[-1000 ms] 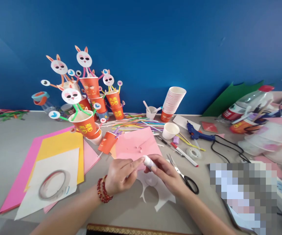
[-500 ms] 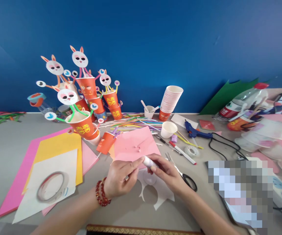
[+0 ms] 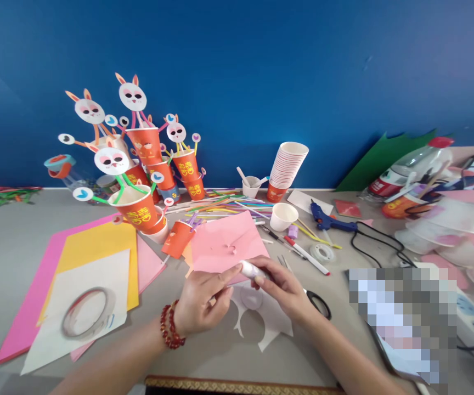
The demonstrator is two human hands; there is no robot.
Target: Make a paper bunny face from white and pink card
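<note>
My right hand grips a glue stick, white with a pale purple label, held tilted with its white end toward my left hand. That end meets the fingertip of my left hand, whose fingers are curled together. Whatever they pinch, if anything, is hidden or too small to name. Below both hands lies a white paper sheet with round cut-outs, and a small white disc rests on it. Behind my hands is a pink sheet with tiny scraps. Black-handled scissors lie partly under my right forearm.
Paper cups with rabbit faces stand at left, behind coloured paper and a tape roll. Farther back are pipe cleaners, stacked cups and a blue glue gun. A purple cap, markers and a blurred-out device lie at right.
Almost nothing differs. The glue stick has tipped slightly flatter in my right hand, its white end still at my left fingertip, and the view has shifted a little.
</note>
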